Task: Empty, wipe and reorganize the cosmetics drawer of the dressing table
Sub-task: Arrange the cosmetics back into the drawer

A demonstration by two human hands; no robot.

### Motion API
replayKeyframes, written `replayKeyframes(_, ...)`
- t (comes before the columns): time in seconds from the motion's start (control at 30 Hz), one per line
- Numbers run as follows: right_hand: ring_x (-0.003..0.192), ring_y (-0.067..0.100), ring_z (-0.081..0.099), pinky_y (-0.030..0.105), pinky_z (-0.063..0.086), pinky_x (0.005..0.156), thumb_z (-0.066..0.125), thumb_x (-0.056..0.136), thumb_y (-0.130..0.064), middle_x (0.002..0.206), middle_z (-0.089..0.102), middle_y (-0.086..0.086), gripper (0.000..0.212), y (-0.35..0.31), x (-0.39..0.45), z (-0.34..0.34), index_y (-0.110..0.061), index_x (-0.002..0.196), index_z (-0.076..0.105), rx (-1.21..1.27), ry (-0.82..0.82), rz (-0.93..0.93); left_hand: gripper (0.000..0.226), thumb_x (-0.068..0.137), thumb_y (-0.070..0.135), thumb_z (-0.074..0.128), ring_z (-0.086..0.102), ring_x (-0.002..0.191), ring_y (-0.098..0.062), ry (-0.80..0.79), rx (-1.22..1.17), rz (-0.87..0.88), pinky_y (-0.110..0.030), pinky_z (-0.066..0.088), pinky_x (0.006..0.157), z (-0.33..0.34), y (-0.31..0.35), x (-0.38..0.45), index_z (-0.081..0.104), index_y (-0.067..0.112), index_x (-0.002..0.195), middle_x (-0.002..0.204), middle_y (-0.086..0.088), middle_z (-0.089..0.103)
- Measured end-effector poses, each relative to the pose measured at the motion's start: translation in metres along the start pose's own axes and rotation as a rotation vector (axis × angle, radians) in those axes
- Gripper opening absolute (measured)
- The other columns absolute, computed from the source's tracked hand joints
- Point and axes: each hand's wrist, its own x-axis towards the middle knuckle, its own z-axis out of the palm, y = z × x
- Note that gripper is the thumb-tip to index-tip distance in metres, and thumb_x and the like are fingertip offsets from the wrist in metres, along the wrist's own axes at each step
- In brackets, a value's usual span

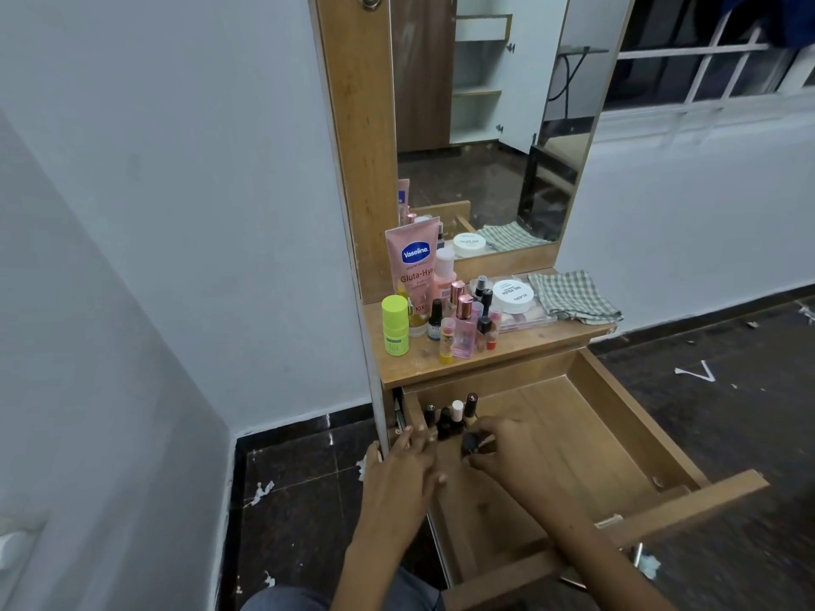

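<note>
Drawer (617, 416) pulled open under the desk (441, 368), small bottles (454, 416) upright in its back-left corner, right hand (502, 447) pinching a dark bottle (472, 443) beside them, left hand (405, 460) with straight fingers resting on the drawer's left edge.

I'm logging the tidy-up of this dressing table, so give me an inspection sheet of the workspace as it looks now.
Surface: tabletop crowded; open drawer mostly bare wood.
Job's things: small bottles upright in the drawer's back left corner; Vaseline tube, yellow stick, white jar and checked cloth on top.
Clutter: white scraps on the dark floor.
Grippers: left hand rests by the bottles; right hand pinches a dark bottle.
Cables: nothing seen.
Surroundings: mirror, white walls, barred window.
</note>
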Motion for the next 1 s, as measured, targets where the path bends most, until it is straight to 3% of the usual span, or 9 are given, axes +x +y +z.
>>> replayKeyframes(0.1,0.093,0.01,0.06,0.008,0.034,0.062,0.07,0.079,-0.026,0.101,0.067,-0.007,0.021,-0.005,0.009,0.005,-0.023,0.099,0.068,-0.164,-0.108,0.071,0.053,0.099,0.039,0.039,0.006,0.145,-0.009,-0.019,-0.006,-0.009,-0.045,0.003,0.115,0.001,-0.002,-0.002,0.023,0.031,0.149,0.158,0.012,0.014)
replayKeyframes(0.23,0.099,0.018,0.063,0.026,0.047,0.084,0.068,0.08,-0.027,0.104,0.068,0.0,0.027,-0.013,0.023,0.024,-0.021,0.106,0.066,-0.163,-0.15,0.083,0.051,0.099,0.036,0.039,0.007,0.145,-0.009,-0.012,-0.014,-0.017,-0.046,0.003,0.115,0.002,0.0,-0.004,0.026,0.03,0.148,0.157,0.014,0.018)
replayKeyframes(0.47,0.116,0.024,0.055,0.025,0.037,0.095,0.048,0.098,-0.02,0.127,0.058,0.013,0.033,-0.013,0.035,0.034,-0.007,0.127,0.055,-0.18,-0.304,0.084,0.052,0.099,0.036,0.04,0.01,0.145,-0.012,-0.027,0.028,-0.028,-0.047,0.004,0.115,-0.003,0.005,-0.004,0.026,0.024,0.148,0.157,0.008,0.018)
replayKeyframes(0.6,0.096,0.029,0.063,0.033,0.049,0.081,0.059,0.086,-0.021,0.101,0.067,0.01,0.018,-0.012,0.024,0.04,-0.013,0.101,0.066,-0.186,-0.08,0.061,0.052,0.099,0.036,0.041,0.012,0.145,-0.013,-0.042,0.065,-0.036,-0.048,0.005,0.115,-0.005,0.008,-0.003,0.029,0.022,0.148,0.157,0.006,0.02)
replayKeyframes(0.73,0.093,0.029,0.064,0.034,0.051,0.08,0.063,0.084,-0.02,0.096,0.068,0.01,0.014,-0.014,0.022,0.036,-0.013,0.096,0.067,-0.157,-0.061,0.086,0.051,0.099,0.035,0.042,0.014,0.144,-0.014,-0.04,0.065,-0.043,-0.048,0.007,0.115,-0.005,0.009,-0.002,0.031,0.022,0.147,0.156,0.005,0.023)
replayKeyframes(0.8,0.098,0.022,0.064,0.027,0.049,0.084,0.061,0.085,-0.018,0.103,0.069,0.006,0.018,-0.013,0.023,0.027,-0.013,0.101,0.068,-0.14,-0.108,0.092,0.051,0.099,0.035,0.043,0.014,0.144,-0.014,-0.054,0.081,-0.045,-0.048,0.008,0.115,-0.005,0.009,-0.001,0.031,0.022,0.147,0.156,0.004,0.023)
replayKeyframes(0.87,0.101,0.018,0.063,0.011,0.043,0.08,0.061,0.086,-0.014,0.107,0.068,0.005,0.021,-0.009,0.021,0.014,-0.009,0.106,0.067,-0.069,-0.131,0.088,0.052,0.098,0.036,0.045,0.014,0.144,-0.014,-0.061,0.093,-0.045,-0.048,0.008,0.115,-0.005,0.009,0.001,0.032,0.022,0.146,0.156,0.004,0.023)
replayKeyframes(0.93,0.089,0.014,0.066,0.003,0.039,0.071,0.067,0.082,-0.012,0.098,0.071,0.003,0.016,-0.004,0.014,0.001,-0.01,0.098,0.071,0.04,0.032,0.069,0.051,0.097,0.036,0.046,0.016,0.144,-0.014,-0.06,0.107,-0.042,-0.047,0.008,0.115,-0.004,0.009,0.005,0.034,0.022,0.145,0.155,0.004,0.026)
replayKeyframes(1.0,0.074,0.005,0.064,0.006,0.044,0.068,0.073,0.08,-0.015,0.086,0.072,-0.002,0.011,-0.003,0.006,-0.013,-0.014,0.09,0.073,0.144,0.258,0.034,0.05,0.096,0.037,0.048,0.019,0.143,-0.015,-0.063,0.133,-0.033,-0.046,0.009,0.115,-0.006,0.009,0.008,0.038,0.022,0.143,0.153,0.002,0.03)
